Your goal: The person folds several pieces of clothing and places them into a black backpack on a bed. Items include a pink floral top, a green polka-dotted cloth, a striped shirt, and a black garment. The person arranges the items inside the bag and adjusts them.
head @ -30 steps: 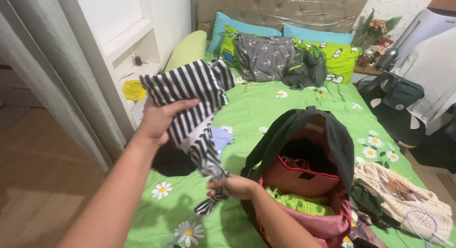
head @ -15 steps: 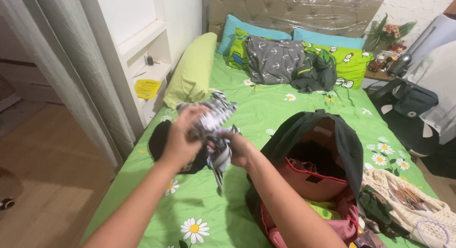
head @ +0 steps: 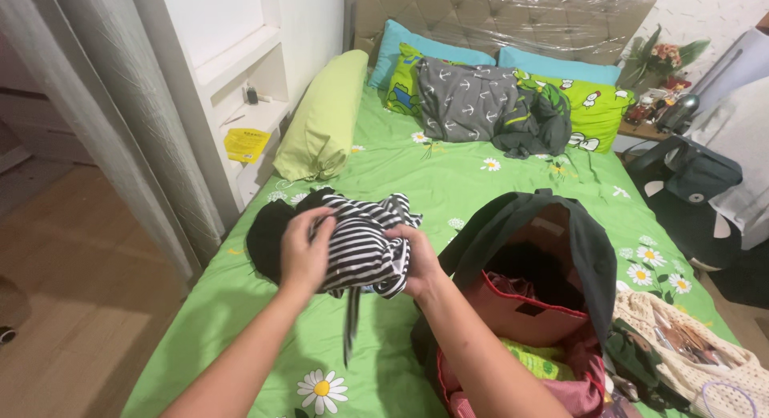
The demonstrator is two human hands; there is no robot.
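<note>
Both my hands hold a black-and-white striped garment (head: 364,243), bunched into a bundle above the green flowered bedsheet (head: 448,174). My left hand (head: 304,254) grips its left side and my right hand (head: 418,258) grips its right side. A thin strap of the garment hangs down from the bundle. Under and behind the bundle, a black piece of clothing (head: 268,238) lies on the bed. An open dark backpack (head: 545,262) with a red lining stands just to the right of my right hand.
A long light-green bolster (head: 324,118) lies along the left edge. Blue and green pillows with grey clothes (head: 481,102) are at the headboard. A cream knitted bag (head: 693,346) lies at the lower right. White shelves (head: 248,106) and a curtain stand on the left.
The striped garment went from held up and spread, to gathered between my hands, to a compact bundle lowered over the bed. My hands came closer together.
</note>
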